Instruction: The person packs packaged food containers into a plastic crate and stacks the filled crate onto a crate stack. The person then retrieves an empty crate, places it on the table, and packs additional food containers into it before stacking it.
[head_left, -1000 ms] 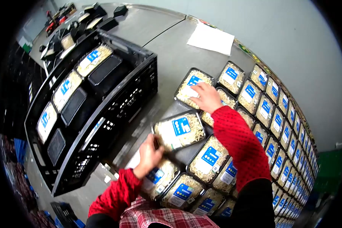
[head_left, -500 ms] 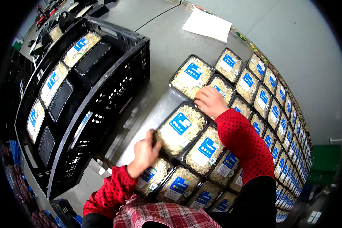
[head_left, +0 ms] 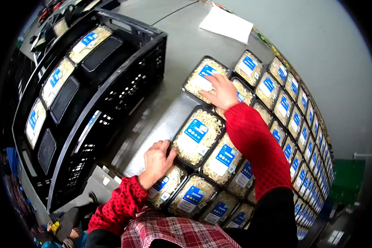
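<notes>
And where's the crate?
The black crate is on the head view's left side, left of the left hand and the filled trays on the metal table.

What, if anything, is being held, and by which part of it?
It cannot be told whether anything is held. The left hand is at the left edge of one pack; the right hand is over the right side of another pack.

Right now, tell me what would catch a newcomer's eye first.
Probably the rows of blue-labelled packs on the right. Then the big black crate on the left, holding more packs. Near the middle, the left hand is at one pack's edge, the right hand over another.
</notes>
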Demonstrator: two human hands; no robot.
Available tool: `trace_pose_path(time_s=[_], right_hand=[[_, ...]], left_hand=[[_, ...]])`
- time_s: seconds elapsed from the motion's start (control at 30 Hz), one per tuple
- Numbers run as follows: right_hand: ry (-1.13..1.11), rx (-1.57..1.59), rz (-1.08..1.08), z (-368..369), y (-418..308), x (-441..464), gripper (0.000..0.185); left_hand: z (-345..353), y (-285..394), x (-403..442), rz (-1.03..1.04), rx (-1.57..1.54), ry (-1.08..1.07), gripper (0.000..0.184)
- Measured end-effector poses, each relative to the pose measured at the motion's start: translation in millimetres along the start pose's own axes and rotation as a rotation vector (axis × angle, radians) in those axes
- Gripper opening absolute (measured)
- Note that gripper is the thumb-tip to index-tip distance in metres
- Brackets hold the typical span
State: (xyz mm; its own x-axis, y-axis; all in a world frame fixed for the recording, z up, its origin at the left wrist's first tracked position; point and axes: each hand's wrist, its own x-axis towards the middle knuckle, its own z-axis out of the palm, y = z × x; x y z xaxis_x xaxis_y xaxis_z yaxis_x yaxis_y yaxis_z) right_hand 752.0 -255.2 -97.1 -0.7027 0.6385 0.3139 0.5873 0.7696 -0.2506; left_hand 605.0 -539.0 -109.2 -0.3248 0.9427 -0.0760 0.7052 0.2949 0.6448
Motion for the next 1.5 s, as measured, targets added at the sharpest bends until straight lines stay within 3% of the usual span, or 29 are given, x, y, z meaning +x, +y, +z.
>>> trace_pose_path(time_s=[0.03, 0.13, 0.27, 0.4, 0.47, 0.53, 0.6, 0.67, 0.7, 0.77, 0.83, 0.9, 1.03, 1.1, 1.13, 1.2, 1.23, 1.27, 1.33, 1.4, 1.47, 1.5], right_hand=[[-0.038, -0.19, -0.012, 14.0, -0.8, 9.6, 0.056], [-0.079, -0.188, -0.026, 25.6, 4.7, 37.4, 0.055], [0.075, -0.274, 0.037, 34.9, 9.3, 62.6, 0.048], [-0.33, 0.167, -0.373, 3.1, -12.4, 1.7, 0.033], [-0.578, 0.03, -0.336, -3.4, -12.1, -27.0, 0.038], [-0.56, -0.017, -0.397, -0.8, -8.4, -26.5, 0.043], [-0.687, 0.071, -0.226, -2.8, -19.7, -17.1, 0.047], [-0.503, 0.221, -0.351, 12.8, -21.9, -17.5, 0.045], [-0.605, 0.057, -0.291, 14.3, -19.9, -18.6, 0.039], [-0.568, 0.053, -0.378, 6.9, -20.4, -20.8, 0.035], [-0.423, 0.164, -0.326, -18.6, -35.9, -31.5, 0.029], [-0.221, 0.248, -0.352, -49.9, -60.5, -29.1, 0.022], [0.084, 0.408, -0.288, -148.2, -148.6, 32.7, 0.015], [0.186, 0.328, -0.406, -190.0, -202.9, 77.8, 0.014], [0.252, 0.301, -0.473, -199.8, -229.1, 99.9, 0.011], [0.38, -0.09, -0.775, -203.4, -265.2, 152.7, 0.008], [0.381, -0.197, -0.833, -196.2, -282.5, 178.8, 0.015], [0.157, -0.1, -0.644, -182.5, -301.8, 209.7, 0.025], [-0.213, -0.125, -0.585, -168.9, -353.1, 232.2, 0.032], [-0.497, -0.084, -0.502, -117.4, -369.2, 248.2, 0.035], [-0.689, -0.304, -0.684, -45.7, -372.7, 255.5, 0.036], [-0.705, -0.348, -0.611, -37.1, -377.9, 241.8, 0.036]], left_hand=[[3.8, -1.9, 0.2, 0.047, 0.004, 0.01, 0.024], [3.1, -3.6, 1.4, 0.151, 0.047, 0.049, 0.021], [2.9, -12.4, 2.1, 0.24, 0.03, 0.052, 0.019], [-8.0, -21.4, -6.7, 0.175, 0.18, 0.026, 0.02], [7.2, -27.4, -6.7, 0.223, 0.159, 0.091, 0.02], [12.8, -49.9, -4.4, 0.291, 0.186, -0.115, 0.022], [11.1, -52.1, -4.9, 0.26, 0.188, -0.077, 0.027], [-3.1, -40.0, -6.0, 0.181, 0.151, -0.104, 0.033], [-12.5, -32.2, -5.9, 0.159, 0.139, -0.131, 0.032], [-33.4, -24.2, -10.5, 0.218, 0.102, -0.092, 0.033], [-66.0, -2.9, -25.2, 0.278, 0.108, -0.101, 0.033], [-115.3, 14.3, -31.0, 0.354, 0.133, -0.123, 0.029], [-238.0, 35.6, -37.7, 0.651, 0.215, 0.272, 0.025], [-325.1, 46.0, -40.9, 0.643, 0.246, 0.233, 0.025], [-364.7, 48.5, -40.5, 0.545, 0.379, 0.102, 0.026], [-421.7, 37.8, -36.0, 0.16, 0.134, -0.019, 0.028], [-439.0, 13.5, -28.7, 0.156, -0.024, -0.029, 0.03], [-447.1, -19.4, -20.6, 0.153, -0.18, -0.041, 0.034], [-453.1, -84.7, -10.2, 0.186, -0.07, -0.097, 0.039], [-423.8, -97.7, -19.5, -0.399, -0.439, -0.128, 0.042], [-392.3, -145.6, -10.1, -0.534, -0.484, -0.265, 0.046], [-374.4, -179.1, 1.2, -0.375, -0.385, -0.339, 0.049]])
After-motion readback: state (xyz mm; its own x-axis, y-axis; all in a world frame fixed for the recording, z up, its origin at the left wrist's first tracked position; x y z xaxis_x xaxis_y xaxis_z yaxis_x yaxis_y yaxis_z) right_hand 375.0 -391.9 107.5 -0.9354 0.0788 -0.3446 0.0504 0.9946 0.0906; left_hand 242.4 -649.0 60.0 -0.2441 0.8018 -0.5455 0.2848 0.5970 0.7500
